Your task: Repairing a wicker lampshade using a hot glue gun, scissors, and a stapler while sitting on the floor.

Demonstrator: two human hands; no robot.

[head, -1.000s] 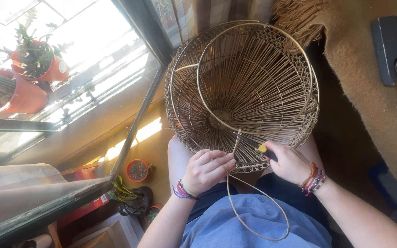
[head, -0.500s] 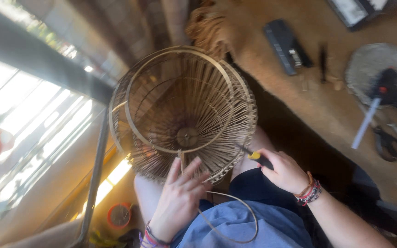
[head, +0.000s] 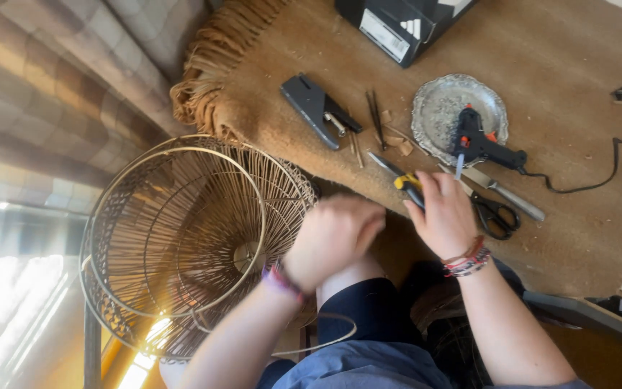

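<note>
Steadying the basket frame
My left hand (head: 334, 241), grip curled shut, braces the round wire-and-reed basket frame (head: 188, 241); my right hand (head: 446, 216) pinches the yellow-handled knife (head: 401, 179) ready.

We see our left hand (head: 332, 238), blurred and loosely curled, at the right rim of the round wire-and-cane basket frame (head: 181, 245), which fills the nine o'clock side. Our right hand (head: 446, 216) grips a yellow-handled tool (head: 404, 180) just right of centre, its blade pointing toward eleven o'clock. At one o'clock a black glue gun (head: 480, 144) rests on a silver plate (head: 440, 108); scissors (head: 494, 209) lie just beside our right hand, and a black stapler (head: 318, 108) sits at twelve.
</note>
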